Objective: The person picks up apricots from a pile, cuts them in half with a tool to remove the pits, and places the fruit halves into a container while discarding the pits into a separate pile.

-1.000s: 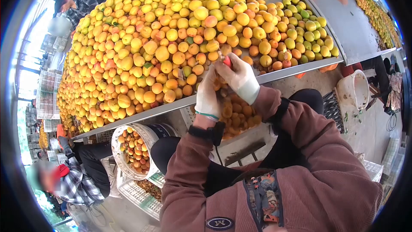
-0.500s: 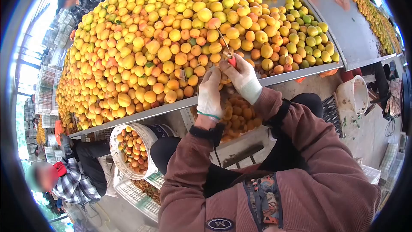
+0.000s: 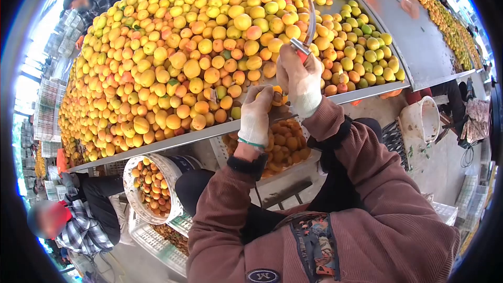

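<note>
My right hand (image 3: 303,81), in a white glove, is closed around the red handle of a knife (image 3: 313,23). Its curved blade points up over the pile. My left hand (image 3: 255,112), also gloved, grips an orange apricot (image 3: 277,92) that looks cut, with something brown showing; the fingers partly cover it. Both hands are side by side above the table's near edge. In front of them lies a big heap of yellow and orange apricots (image 3: 157,76). Right below the hands, opened apricot pieces (image 3: 287,144) fill a crate.
The metal table rim (image 3: 173,144) runs across in front of me. At my left stands a white bucket (image 3: 178,207) of apricots over a white crate (image 3: 141,230). Another white bucket (image 3: 430,120) is on the right. A person in a checked shirt (image 3: 86,236) sits at left; others are farther off.
My right hand has lifted and turned, so the blade now stands upright, away from the left hand. The apricot in my left hand shows more. The whole view has shifted slightly.
</note>
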Available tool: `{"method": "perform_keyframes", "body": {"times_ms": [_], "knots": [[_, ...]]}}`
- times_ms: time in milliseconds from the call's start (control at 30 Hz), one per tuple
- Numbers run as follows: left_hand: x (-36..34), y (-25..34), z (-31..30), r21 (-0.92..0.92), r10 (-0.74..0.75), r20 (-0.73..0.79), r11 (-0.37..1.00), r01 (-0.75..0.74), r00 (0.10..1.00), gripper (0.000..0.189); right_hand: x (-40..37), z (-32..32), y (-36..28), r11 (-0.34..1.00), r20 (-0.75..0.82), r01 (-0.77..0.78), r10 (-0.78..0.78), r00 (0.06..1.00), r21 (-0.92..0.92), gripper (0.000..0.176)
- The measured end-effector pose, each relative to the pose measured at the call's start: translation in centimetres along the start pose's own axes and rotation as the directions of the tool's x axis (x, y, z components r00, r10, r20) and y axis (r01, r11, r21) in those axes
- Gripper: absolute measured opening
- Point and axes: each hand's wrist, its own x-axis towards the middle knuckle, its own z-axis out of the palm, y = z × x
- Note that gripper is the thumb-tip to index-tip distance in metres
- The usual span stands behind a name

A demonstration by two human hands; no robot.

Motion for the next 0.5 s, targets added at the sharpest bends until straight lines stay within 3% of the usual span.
{"method": "perform_keyframes", "body": {"times_ms": [133, 233, 300, 333, 367, 433, 500], "knots": [[0.8, -0.8, -0.5, 0.066, 0.067, -0.026, 0.996, -0.065, 0.997, 0.016, -0.1, -0.4, 0.7, 0.999, 0.048, 0.018, -0.020, 0.999, 0.044, 0.011], [0.7, -0.7, -0.1, 0.145, 0.098, -0.062, 0.985, -0.089, 0.993, 0.015, 0.3, -0.3, 1.8, 0.996, -0.001, -0.030, 0.030, 1.000, 0.086, 0.011], [0.9, -0.9, -0.3, 0.196, 0.120, -0.088, 0.975, -0.101, 0.989, 0.015, -0.3, 0.6, 2.9, 0.966, 0.012, 0.205, -0.206, 0.979, -0.159, 0.011], [1.4, -1.7, -0.8, 0.262, 0.192, -0.078, 0.951, -0.165, 0.978, 0.017, -0.5, 0.9, 3.2, 0.969, -0.014, 0.243, -0.243, 0.970, -0.038, 0.011], [1.5, -1.9, -0.9, 0.324, 0.261, -0.065, 0.918, -0.227, 0.963, 0.019, -0.2, 0.8, 3.0, 0.970, -0.013, 0.239, -0.240, 0.971, -0.040, 0.011], [2.0, -2.0, -1.2, 0.279, 0.236, -0.070, 0.937, -0.209, 0.969, 0.020, 1.3, 0.2, 2.5, 0.995, -0.159, -0.004, 0.020, 0.987, 0.097, 0.013], [1.5, -0.9, -0.7, 0.240, 0.213, -0.070, 0.952, -0.191, 0.974, 0.021, 2.3, -0.3, 2.2, 0.983, -0.160, -0.026, 0.056, 0.986, 0.182, 0.022]]}}
